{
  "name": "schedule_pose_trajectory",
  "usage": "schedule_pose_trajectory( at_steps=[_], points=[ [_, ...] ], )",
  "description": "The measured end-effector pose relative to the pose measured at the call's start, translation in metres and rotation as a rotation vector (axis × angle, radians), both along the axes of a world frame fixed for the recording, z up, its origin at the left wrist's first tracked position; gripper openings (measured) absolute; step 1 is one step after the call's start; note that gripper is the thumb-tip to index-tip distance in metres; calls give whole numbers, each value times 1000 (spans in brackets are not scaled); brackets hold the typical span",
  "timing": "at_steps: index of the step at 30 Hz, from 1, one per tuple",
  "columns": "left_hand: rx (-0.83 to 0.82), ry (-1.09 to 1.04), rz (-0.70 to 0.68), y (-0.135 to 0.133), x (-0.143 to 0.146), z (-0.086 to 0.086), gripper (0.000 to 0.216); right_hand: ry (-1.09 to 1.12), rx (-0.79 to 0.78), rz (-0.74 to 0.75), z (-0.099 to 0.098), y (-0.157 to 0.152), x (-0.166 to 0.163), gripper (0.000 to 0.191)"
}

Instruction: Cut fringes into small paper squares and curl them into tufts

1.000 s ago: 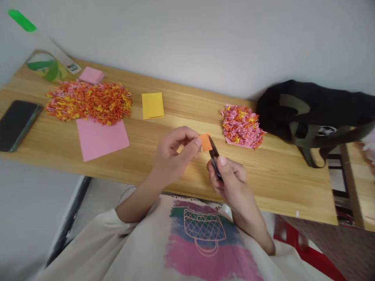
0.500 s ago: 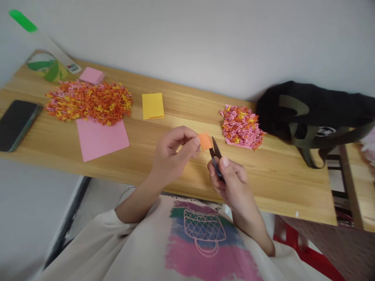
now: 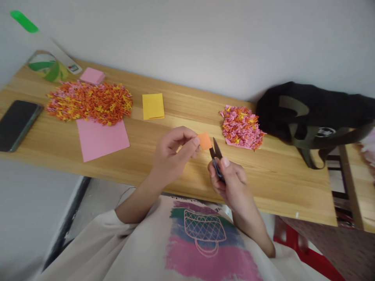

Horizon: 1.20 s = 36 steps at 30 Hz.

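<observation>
My left hand pinches a small orange paper piece between thumb and forefinger, above the wooden table. My right hand grips small black scissors. Their blades stand apart right beside the paper's right edge. A small heap of pink, orange and yellow paper shreds lies on a pink sheet just beyond the scissors.
A larger shred heap, a pink sheet, a yellow folded sheet and a pink note pad lie to the left. A black phone is at the left edge, a black bag at the right.
The scissor blades, closed against the orange paper a second ago, have opened. Both hands have stayed in nearly the same place.
</observation>
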State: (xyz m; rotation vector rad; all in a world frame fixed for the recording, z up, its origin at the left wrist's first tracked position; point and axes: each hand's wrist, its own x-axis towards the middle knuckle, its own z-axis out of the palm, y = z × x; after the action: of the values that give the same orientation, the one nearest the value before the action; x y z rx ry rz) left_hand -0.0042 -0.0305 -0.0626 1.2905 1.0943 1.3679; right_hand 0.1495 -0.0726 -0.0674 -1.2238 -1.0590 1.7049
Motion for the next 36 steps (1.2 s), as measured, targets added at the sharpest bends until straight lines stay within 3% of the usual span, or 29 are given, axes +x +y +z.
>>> schedule_pose_trajectory(
  at_steps=[11,14,16,19,21,25,28,32,36],
  points=[
    [-9,-4,-14,-1,-1,-1,20,-106,51,14,-4,1,2,47],
    [5,-20,-15,0,-3,-3,20,-564,179,6,-20,6,11,51],
    [12,-21,-10,0,-5,-5,20,-932,275,-14,-36,9,19,43],
    [-3,-16,-7,1,-8,-6,18,-1099,276,-28,-55,12,31,30],
    [-10,-31,-23,3,-11,-6,17,-1151,291,-9,-56,12,38,30],
    [-10,-49,-132,6,-14,-1,15,-1126,403,39,-24,18,43,22],
    [-23,33,-262,7,-14,7,17,-805,623,77,17,29,37,19],
    [24,115,-425,9,-15,24,17,-444,529,146,55,41,21,18],
    [53,103,-535,12,-19,45,18,-244,445,186,68,48,13,19]
  ],
)
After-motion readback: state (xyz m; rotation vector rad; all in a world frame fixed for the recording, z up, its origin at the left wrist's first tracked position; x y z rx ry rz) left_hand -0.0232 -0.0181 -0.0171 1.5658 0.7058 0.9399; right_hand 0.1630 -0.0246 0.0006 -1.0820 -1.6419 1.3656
